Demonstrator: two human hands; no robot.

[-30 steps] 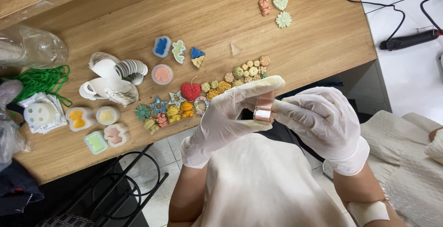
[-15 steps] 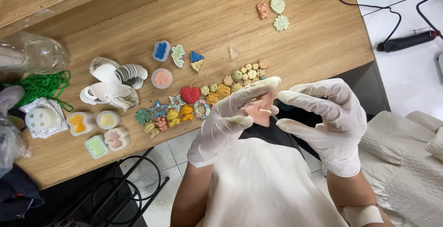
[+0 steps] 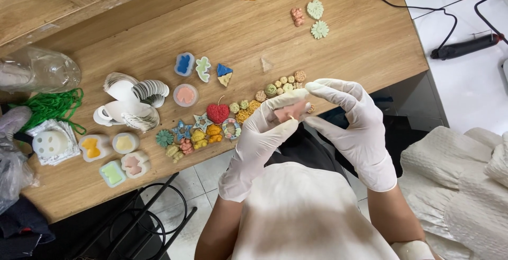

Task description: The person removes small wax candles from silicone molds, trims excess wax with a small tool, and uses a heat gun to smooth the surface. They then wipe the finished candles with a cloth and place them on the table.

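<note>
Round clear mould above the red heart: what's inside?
The round clear mould holds a pale pink filling; a shape shows faintly in it, too blurred to name. Anything beneath the filling is hidden. The red heart lies just below it.

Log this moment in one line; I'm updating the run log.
left hand: holds pink moulded piece | right hand: fingertips at piece | below: wooden table, small coloured candles

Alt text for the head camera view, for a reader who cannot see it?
Two white-gloved hands, left hand and right hand, hold a small pink moulded piece above a wooden table scattered with colourful little shaped pieces and white moulds.
</note>
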